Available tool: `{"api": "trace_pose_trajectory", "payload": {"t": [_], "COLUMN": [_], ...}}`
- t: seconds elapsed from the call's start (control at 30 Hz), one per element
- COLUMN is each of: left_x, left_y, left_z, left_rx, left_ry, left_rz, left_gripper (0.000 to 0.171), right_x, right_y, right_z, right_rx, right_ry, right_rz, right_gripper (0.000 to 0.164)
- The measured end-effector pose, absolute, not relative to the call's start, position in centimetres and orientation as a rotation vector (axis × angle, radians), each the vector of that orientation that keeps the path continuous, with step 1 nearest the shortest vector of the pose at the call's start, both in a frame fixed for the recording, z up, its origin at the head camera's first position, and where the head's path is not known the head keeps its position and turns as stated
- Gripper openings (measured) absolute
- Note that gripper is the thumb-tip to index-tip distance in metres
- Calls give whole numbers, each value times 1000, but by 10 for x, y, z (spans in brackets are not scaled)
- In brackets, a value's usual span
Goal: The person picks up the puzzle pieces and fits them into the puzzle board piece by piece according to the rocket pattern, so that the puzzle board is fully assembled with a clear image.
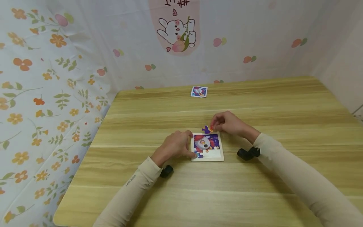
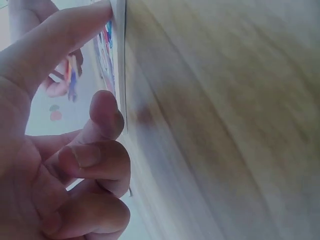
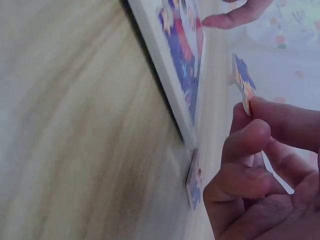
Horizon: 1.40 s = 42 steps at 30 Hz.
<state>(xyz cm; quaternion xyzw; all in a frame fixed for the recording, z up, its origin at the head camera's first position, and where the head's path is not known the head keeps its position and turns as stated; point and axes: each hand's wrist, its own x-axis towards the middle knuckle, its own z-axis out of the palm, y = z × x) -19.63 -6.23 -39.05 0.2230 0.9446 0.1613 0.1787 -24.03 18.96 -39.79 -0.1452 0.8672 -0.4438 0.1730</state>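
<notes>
A square jigsaw puzzle in a white tray [image 1: 208, 159] lies on the table, partly filled with a red-capped white cartoon character on purple. My left hand [image 1: 176, 144] holds the tray's left side, thumb by the lower corner and index finger by the upper one. Just beyond the far right corner, my right hand [image 1: 228, 124] pinches a puzzle piece [image 3: 243, 80], purple and orange, between thumb and fingers, raised above the table in the right wrist view. Another puzzle piece [image 3: 195, 182] lies flat beside the tray's corner there.
A small picture card [image 1: 199, 91] with a similar character lies at the back of the wooden table [image 1: 153, 108]. Behind it hangs a printed cloth [image 1: 238, 34], and a floral cloth [image 1: 56, 110] drapes along the left side. Black wrist mounts [image 1: 248, 154] hang beneath the sleeves.
</notes>
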Motion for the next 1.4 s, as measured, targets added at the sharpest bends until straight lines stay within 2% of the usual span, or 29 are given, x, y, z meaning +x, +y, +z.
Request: {"api": "trace_pose_trajectory", "payload": {"t": [0.27,0.5,0.97,1.4], "left_x": [-193,-193,-194,-194], "left_y": [-61,-60,-60,-60], "left_z": [-390,-391,-389,-389], "left_rx": [681,660,668,669], "left_ry": [2696,2709,2705,2698], "left_rz": [432,401,416,412], "left_gripper": [63,74,72,71], "right_x": [-224,-213,-198,-188], "right_y": [191,185,175,161], "right_z": [-392,-395,-398,-400], "right_rx": [-519,-586,-665,-713], "right_ry": [2292,2239,2335,2569], "right_rz": [-1177,-1161,-1081,-959], "right_gripper": [13,15,9,11]}}
